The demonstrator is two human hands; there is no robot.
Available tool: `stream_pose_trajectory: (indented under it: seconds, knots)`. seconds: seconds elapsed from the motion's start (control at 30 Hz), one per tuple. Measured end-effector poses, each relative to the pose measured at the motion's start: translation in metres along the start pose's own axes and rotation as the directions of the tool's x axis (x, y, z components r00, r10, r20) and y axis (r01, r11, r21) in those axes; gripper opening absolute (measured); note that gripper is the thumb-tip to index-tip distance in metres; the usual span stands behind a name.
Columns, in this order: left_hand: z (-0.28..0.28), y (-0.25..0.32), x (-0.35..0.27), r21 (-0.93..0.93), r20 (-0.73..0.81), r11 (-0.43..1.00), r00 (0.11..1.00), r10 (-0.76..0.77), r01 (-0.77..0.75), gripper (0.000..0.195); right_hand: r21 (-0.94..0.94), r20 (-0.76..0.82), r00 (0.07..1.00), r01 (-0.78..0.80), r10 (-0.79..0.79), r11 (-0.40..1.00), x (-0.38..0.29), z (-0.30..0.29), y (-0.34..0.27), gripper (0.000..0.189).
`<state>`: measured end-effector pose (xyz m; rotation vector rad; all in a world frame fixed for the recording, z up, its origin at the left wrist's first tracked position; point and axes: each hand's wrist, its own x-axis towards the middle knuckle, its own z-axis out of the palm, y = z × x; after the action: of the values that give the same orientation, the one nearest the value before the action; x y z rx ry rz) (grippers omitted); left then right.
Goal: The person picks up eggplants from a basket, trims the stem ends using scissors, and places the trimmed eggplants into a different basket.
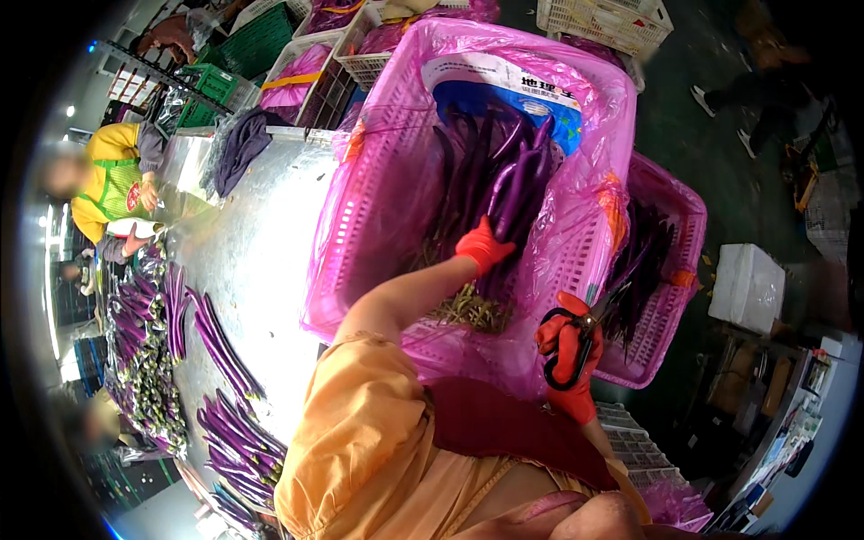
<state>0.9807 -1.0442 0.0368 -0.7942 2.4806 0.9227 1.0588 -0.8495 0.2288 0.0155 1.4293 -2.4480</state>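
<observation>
My left hand [484, 248], in a red glove, reaches into a crate lined with pink plastic film [331, 229] and lies on long purple eggplants [516, 192]; whether its fingers grip one cannot be told. Green stem ends [472, 309] gather at the near end of the crate. At the crate's near right corner, my right hand [570, 344], also red-gloved, holds black-handled scissors [586, 324], their blades pointing up and right. Beyond the scissors, a second pink-lined crate [688, 236] holds more eggplants [641, 260].
A metal table [270, 196] on the left bears piled eggplants [236, 445] and a dark cloth [243, 152]. A person in a green apron [121, 185] stands at its far side. More crates [604, 23] stand behind; a white foam box [748, 287] sits on the floor at right.
</observation>
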Motion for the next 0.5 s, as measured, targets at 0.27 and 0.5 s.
stream_pose_trajectory:
  seconds: [0.27,0.5]
  knots:
    - [0.001,0.033,-0.02,0.198,-0.015,0.97,0.99,-0.142,0.142,0.114,-0.054,-0.057,0.997,-0.053,0.049,0.997,0.0,0.0,0.001,0.034]
    - [-0.009,0.018,-0.012,0.16,0.047,0.979,0.99,-0.134,0.125,0.109,-0.176,-0.009,0.998,-0.056,0.055,0.983,0.0,-0.001,-0.004,0.056]
